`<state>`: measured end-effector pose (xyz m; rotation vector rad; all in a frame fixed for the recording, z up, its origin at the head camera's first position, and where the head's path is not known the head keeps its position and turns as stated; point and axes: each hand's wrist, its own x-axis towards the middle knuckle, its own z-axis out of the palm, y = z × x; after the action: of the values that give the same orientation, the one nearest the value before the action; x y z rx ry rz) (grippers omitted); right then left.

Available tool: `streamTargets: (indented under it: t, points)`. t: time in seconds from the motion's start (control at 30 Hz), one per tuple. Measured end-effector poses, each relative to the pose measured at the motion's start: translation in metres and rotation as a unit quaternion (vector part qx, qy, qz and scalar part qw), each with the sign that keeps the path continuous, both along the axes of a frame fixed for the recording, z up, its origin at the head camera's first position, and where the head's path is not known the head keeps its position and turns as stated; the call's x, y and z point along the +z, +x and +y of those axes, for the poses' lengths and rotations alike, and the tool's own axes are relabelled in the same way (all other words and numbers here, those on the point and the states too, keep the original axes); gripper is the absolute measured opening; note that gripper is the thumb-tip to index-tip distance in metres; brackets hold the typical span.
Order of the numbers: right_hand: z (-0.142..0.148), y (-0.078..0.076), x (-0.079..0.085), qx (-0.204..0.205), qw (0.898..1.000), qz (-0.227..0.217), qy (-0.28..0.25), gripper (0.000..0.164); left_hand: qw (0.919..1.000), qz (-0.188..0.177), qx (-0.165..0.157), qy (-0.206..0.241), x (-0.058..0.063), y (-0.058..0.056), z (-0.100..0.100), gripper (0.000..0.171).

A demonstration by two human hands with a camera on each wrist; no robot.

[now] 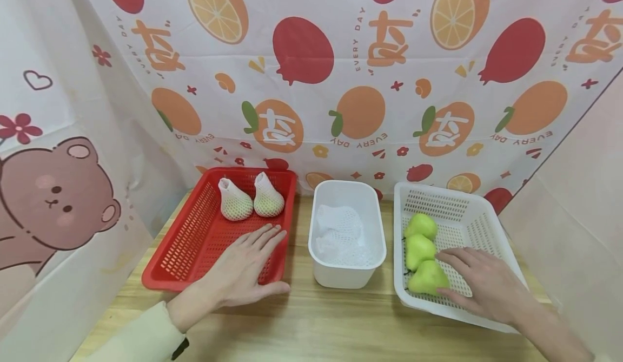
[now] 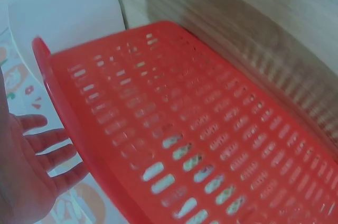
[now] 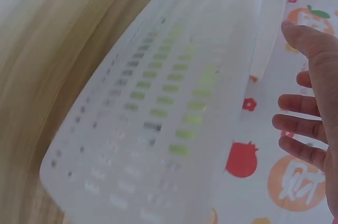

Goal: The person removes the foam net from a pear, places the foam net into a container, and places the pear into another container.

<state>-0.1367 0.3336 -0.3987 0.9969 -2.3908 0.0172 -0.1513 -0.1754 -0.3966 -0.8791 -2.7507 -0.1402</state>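
Note:
My left hand [image 1: 245,264] hovers over the front right of a red basket [image 1: 167,243], its fingers straight and holding nothing. Inside, at the back, are two pears in white foam net sleeves [image 1: 237,202]. In the left wrist view, that hand [image 2: 31,176] appears beyond the basket rim. My right hand [image 1: 486,286] is above a white basket [image 1: 491,232], its fingertips near three green pears [image 1: 421,254] lined along the left side. The right wrist view shows this hand [image 3: 317,92] with loosely spread fingers; whether it touches a pear is unclear.
Between the baskets stands a white plastic bin [image 1: 346,275] with white foam net sleeves [image 1: 340,232] inside. All rest on a wooden table [image 1: 336,324]. A fruit-print curtain [image 1: 350,70] hangs behind, and a bear-print cloth [image 1: 53,205] closes the left side.

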Motion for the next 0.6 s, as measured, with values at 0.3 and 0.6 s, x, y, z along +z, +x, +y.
streamTargets:
  t: [0.3, 0.6]
  points:
    - [-0.029, 0.009, -0.003, 0.035, 0.998, 0.021, -0.051, 0.065, 0.9990, -0.009, 0.032, 0.031, 0.005, -0.018, -0.017, 0.098]
    - [-0.052, 0.021, -0.010, 0.023, 0.998, -0.001, -0.059, 0.065, 0.9958, -0.023, 0.073, 0.050, 0.008, -0.029, -0.037, 0.092]
